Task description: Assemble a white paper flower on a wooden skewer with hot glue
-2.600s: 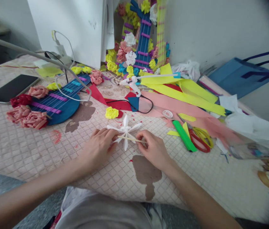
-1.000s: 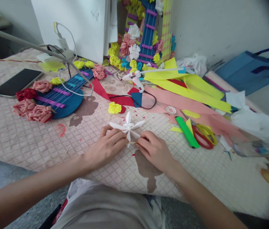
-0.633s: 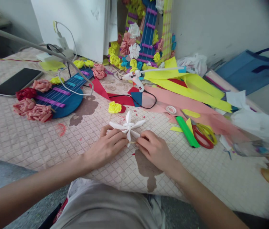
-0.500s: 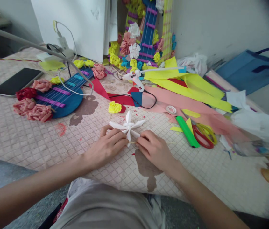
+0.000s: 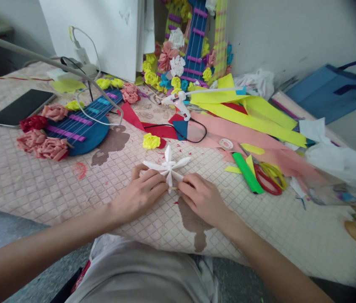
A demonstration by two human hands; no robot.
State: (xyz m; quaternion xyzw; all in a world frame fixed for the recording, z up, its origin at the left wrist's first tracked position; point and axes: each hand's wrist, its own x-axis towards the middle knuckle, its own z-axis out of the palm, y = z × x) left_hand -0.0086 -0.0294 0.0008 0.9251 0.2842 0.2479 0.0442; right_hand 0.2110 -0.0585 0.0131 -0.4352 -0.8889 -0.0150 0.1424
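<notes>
A white paper flower (image 5: 167, 165) with pointed petals lies on the quilted pink cloth (image 5: 22, 185) in front of me. My left hand (image 5: 138, 194) rests on its left side, fingers curled and pressing the lower petals. My right hand (image 5: 200, 198) pinches at the flower's lower edge, where a thin pale stick (image 5: 174, 188) shows between the fingertips. Both hands touch each other at the flower's base.
A yellow paper rose (image 5: 151, 141) lies just beyond the flower. A glue gun (image 5: 178, 103) with its black cord, red-handled scissors (image 5: 268, 179) and a green marker (image 5: 247, 172) lie to the right among yellow and pink paper strips. A blue paper guitar (image 5: 76, 128) and a phone (image 5: 20, 107) lie left.
Since 2.6 s ago the stick's visible length has shrunk and my hands have closed together at the flower's lower edge. Over the last second nothing visibly changes.
</notes>
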